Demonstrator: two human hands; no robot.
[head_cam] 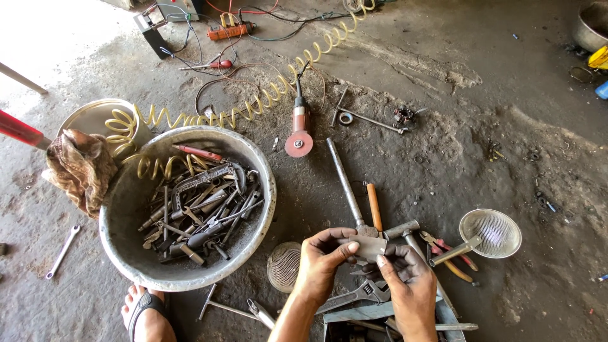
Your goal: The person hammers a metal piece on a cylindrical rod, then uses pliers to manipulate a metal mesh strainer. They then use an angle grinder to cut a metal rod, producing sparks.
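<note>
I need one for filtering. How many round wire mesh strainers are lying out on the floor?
2. One round metal mesh strainer with a handle lies right of the hands, near the red-handled pliers. A second round mesh strainer lies by the big metal basin. More may hide among the basin's tools.

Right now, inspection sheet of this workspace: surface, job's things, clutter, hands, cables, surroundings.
Surface: bare concrete floor, grimy and stained.
Job's things: small flat grey metal piece, held in both hands.
Clutter: metal basin full of wrenches and clamps; angle grinder; mesh strainer; hammer; adjustable wrench; pliers.
Hands: left hand and right hand both pinch the piece.
Cables: coiled yellow hose; loose wires.
Surroundings: sandalled foot; rag.
</note>
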